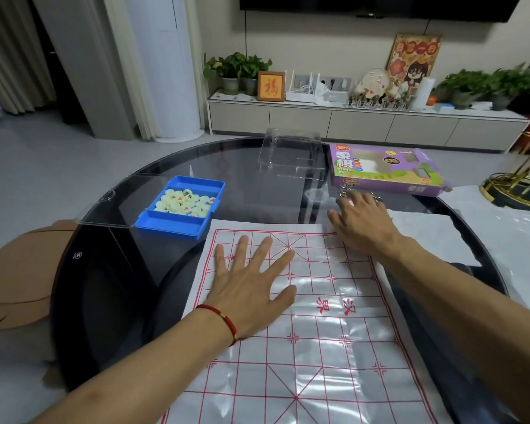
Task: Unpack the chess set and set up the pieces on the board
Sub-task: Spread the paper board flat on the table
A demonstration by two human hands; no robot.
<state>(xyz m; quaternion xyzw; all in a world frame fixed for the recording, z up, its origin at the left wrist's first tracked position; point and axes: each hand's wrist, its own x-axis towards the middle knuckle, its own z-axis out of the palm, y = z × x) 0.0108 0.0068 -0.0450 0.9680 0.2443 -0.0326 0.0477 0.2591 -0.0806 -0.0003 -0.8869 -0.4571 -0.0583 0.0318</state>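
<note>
Two hands lie on the plastic board sheet (328,341), so the step looks like flattening it on the dark round table (110,289). The left hand (251,283) presses flat, fingers spread wide and holding nothing; the right hand (361,221) rests at the sheet's far right corner, fingers extended, gripping nothing. The pieces (182,201) sit heaped in the blue tray (172,228) just beyond the sheet's far left corner, none placed. Next comes reaching there and pinching single discs.
</note>
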